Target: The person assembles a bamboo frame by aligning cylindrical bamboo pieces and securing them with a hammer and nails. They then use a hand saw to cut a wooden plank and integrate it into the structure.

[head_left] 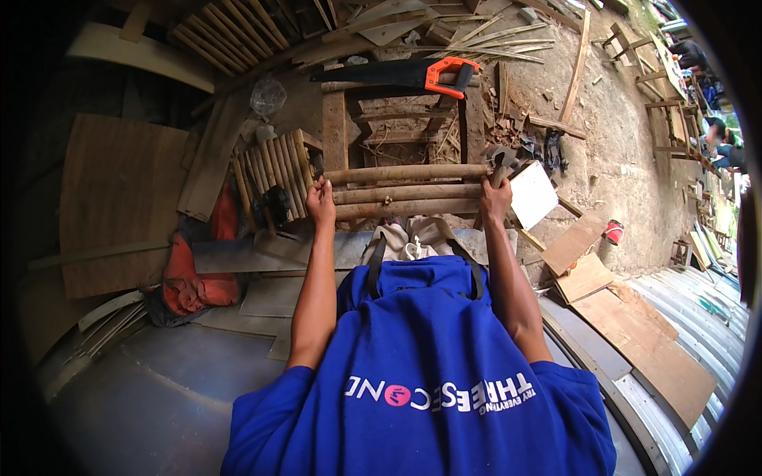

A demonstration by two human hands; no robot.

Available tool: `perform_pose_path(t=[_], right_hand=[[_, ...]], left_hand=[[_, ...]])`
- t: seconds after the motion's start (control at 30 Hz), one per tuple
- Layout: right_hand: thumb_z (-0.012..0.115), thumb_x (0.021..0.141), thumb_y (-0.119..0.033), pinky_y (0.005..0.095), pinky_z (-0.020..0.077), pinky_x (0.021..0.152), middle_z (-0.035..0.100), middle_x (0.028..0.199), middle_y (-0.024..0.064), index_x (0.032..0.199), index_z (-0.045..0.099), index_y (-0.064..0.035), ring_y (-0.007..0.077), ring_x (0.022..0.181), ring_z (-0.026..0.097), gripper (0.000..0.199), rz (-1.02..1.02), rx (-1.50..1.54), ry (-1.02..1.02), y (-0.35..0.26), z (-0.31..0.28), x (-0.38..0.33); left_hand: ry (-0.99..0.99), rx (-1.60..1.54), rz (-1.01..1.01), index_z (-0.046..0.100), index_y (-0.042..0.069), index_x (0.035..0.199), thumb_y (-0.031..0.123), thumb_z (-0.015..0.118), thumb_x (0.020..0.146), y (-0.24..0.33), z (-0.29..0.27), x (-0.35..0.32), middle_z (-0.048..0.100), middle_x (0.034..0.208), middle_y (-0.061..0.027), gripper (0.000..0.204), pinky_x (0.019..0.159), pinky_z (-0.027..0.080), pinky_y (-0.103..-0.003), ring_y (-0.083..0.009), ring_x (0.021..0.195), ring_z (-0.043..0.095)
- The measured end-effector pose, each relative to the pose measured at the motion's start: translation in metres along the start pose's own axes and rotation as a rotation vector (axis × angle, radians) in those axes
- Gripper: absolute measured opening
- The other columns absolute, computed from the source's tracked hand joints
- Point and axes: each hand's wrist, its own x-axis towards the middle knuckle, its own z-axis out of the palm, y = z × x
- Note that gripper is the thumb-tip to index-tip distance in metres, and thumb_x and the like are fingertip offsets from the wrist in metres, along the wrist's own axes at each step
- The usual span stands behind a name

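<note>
Three bamboo slats [405, 191] lie side by side across a wooden frame [335, 127] in front of me. My left hand [321, 201] rests on the left ends of the slats, fingers curled over them. My right hand [495, 198] is at the right ends and grips the handle of a hammer [502, 162], whose dark metal head points up and away. A handsaw [397, 74] with an orange and black handle lies across the far side of the frame, apart from both hands.
A small panel of bamboo slats [274, 174] leans at the left. A red and black bag [194, 270] lies beside it. Flat boards [583, 262], a white sheet [533, 194], corrugated metal [683, 317] and scrap wood [476, 36] surround me. Other people [718, 135] are far right.
</note>
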Motion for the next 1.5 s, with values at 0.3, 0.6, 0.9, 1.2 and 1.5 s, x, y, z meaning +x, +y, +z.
perform_pose_path(t=[0.3, 0.6, 0.9, 1.2, 1.5], right_hand=[[0.072, 0.08, -0.023, 0.0364, 0.0497, 0.074, 0.07, 0.087, 0.0144, 0.096, 0.065, 0.0007, 0.0263, 0.078, 0.066, 0.029, 0.001, -0.001, -0.008, 0.003, 0.0, 0.001], [0.074, 0.079, -0.024, 0.0371, 0.05, 0.075, 0.07, 0.086, 0.0154, 0.096, 0.067, 0.0012, 0.0281, 0.079, 0.067, 0.031, 0.005, -0.049, -0.03, 0.0, -0.004, 0.009], [0.075, 0.077, -0.029, 0.0374, 0.0507, 0.076, 0.071, 0.087, 0.0162, 0.099, 0.068, 0.0001, 0.0286, 0.082, 0.068, 0.036, 0.076, -0.105, -0.042, 0.001, 0.0, 0.02], [0.076, 0.076, -0.028, 0.0376, 0.051, 0.076, 0.071, 0.089, 0.0151, 0.099, 0.069, -0.0029, 0.0281, 0.082, 0.068, 0.035, -0.032, -0.156, -0.038, 0.012, 0.0, 0.024], [0.075, 0.073, -0.026, 0.0413, 0.0512, 0.078, 0.07, 0.091, 0.0202, 0.103, 0.067, -0.0012, 0.0357, 0.088, 0.068, 0.039, -0.027, -0.113, -0.044, 0.013, -0.003, 0.014]], left_hand=[[-0.017, -0.132, -0.106, 0.056, -0.003, 0.101, 0.006, 0.06, 0.093, 0.04, 0.01, -0.019, 0.048, 0.139, -0.0238, 0.012, 0.103, 0.039, -0.03, -0.0223, 0.129, 0.046], [0.009, -0.125, -0.038, 0.059, -0.001, 0.103, 0.01, 0.062, 0.094, 0.038, 0.008, -0.016, 0.06, 0.125, -0.0154, 0.015, 0.092, 0.045, -0.029, -0.0165, 0.108, 0.059], [0.019, -0.053, -0.093, 0.061, 0.001, 0.115, 0.017, 0.062, 0.095, 0.044, 0.005, -0.019, 0.066, 0.107, -0.0069, 0.025, 0.086, 0.046, -0.029, -0.0141, 0.097, 0.06], [0.022, -0.089, -0.065, 0.061, 0.0, 0.109, 0.013, 0.062, 0.094, 0.038, 0.004, -0.017, 0.064, 0.117, -0.0096, 0.02, 0.095, 0.044, -0.03, -0.0145, 0.107, 0.058], [0.011, -0.092, -0.022, 0.061, -0.002, 0.106, 0.012, 0.063, 0.093, 0.036, -0.003, -0.026, 0.066, 0.112, -0.0099, 0.019, 0.088, 0.048, -0.027, -0.0124, 0.097, 0.062]])
